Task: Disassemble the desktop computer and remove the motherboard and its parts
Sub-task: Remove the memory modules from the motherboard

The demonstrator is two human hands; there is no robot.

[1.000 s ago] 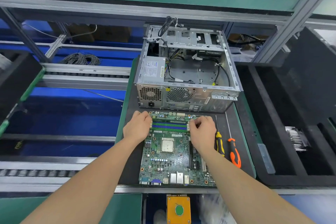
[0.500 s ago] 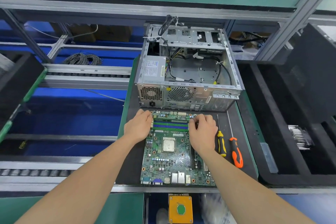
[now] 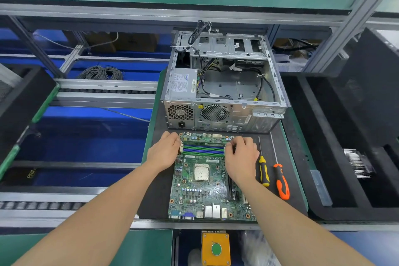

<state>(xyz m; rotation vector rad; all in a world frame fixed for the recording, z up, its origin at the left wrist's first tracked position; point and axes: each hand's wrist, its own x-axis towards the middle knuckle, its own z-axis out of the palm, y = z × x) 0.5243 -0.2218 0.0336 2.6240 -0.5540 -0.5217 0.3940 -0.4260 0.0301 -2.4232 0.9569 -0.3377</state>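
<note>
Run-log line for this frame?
motherboard out of case, on mat | left hand, right hand at ends of memory slots | yellow screwdriver, orange screwdriver idle

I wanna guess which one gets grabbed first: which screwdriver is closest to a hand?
The yellow-and-black screwdriver. It lies just beside the right hand, between it and the orange screwdriver, which lies farther out on the black mat.

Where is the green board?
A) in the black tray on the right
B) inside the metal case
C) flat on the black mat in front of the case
C: the board lies flat on the mat, just in front of the case, not inside it.
</note>
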